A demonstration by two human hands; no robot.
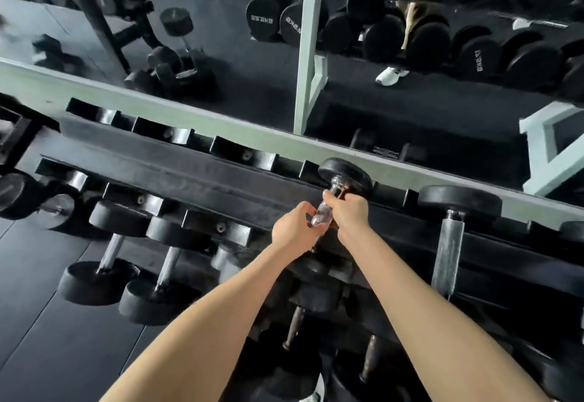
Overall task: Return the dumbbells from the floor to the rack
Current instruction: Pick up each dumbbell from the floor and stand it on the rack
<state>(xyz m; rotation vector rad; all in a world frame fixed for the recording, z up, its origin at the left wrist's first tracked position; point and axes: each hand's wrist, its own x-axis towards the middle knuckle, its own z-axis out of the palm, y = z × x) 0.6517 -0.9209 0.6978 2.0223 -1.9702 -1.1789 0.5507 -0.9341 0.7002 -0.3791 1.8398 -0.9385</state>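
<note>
- Nearest the camera, low in the head view, lower-tier dumbbells sit in shadow, their dull, rust-dark handles and matte black heads only partly visible between the two bare forearms.
- The left hand curls around the near end of the handle of the dumbbell being racked, fingers closed on the metal.
- The right hand wraps the same handle higher up, just under the far head, also closed on it.
- That dumbbell lies across the top tier of the rack, its far head resting at the back rail; the near head is hidden behind the arms.
- The handle is bright knurled steel, so it should give good purchase; the centre of the bar is the sensible place to hold.
- The round heads look like stiff black rubber, dense and heavy for their size; a two-handed hold suggests real weight, and it would likely roll if set down off its saddle.
- Beside it, a neighbouring dumbbell shows a grey, worn handle.
- To the left, two more rest on a lower tier.
- Beyond, a mirror reflects the dark rubber floor and other racks.
</note>
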